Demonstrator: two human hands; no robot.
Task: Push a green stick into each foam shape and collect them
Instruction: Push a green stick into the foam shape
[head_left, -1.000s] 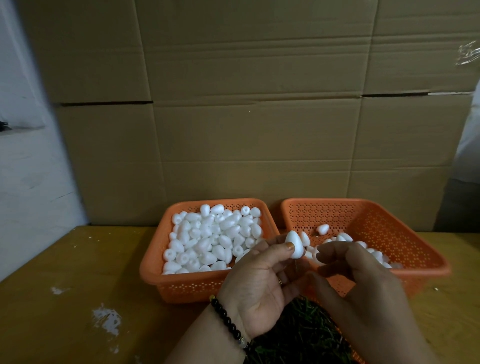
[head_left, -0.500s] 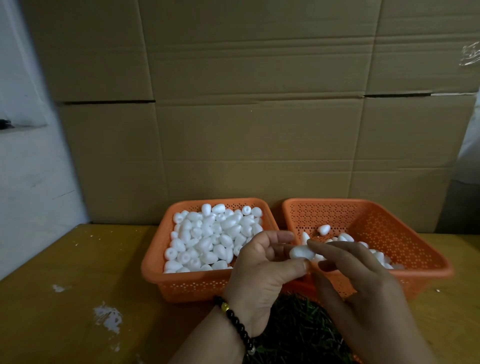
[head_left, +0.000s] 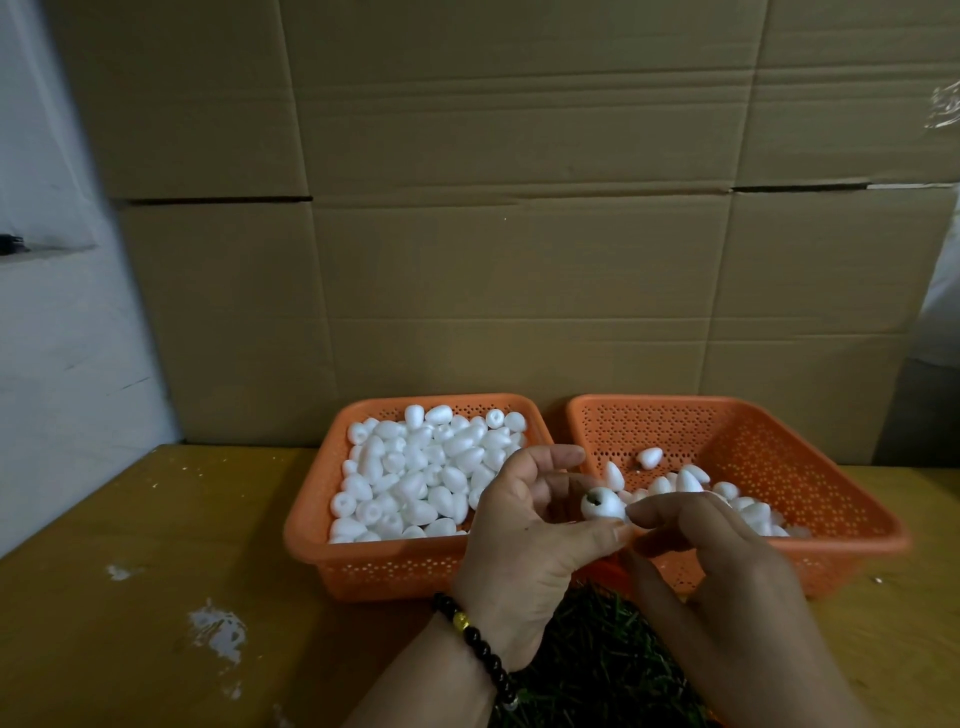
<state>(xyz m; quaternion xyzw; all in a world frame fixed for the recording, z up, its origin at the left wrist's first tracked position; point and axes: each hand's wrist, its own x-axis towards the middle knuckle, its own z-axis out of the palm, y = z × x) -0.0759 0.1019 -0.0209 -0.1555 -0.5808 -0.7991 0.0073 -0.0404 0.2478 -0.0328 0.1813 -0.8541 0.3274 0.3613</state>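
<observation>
Left hand (head_left: 524, 540) and right hand (head_left: 722, 577) meeting at centre, fingers of both pinching one white foam shape (head_left: 601, 505), above the gap between two orange baskets, full basket (head_left: 311, 530) at 9 o'clock, sparser basket (head_left: 857, 525) at 3 o'clock, green sticks (head_left: 597, 670) at 6 o'clock, yellow tabletop (head_left: 156, 519)

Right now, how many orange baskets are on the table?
2. The left basket sits heaped with white foam shapes; the right basket stands beside it, holding a few. Hands cover part of both; none else shows.
</observation>
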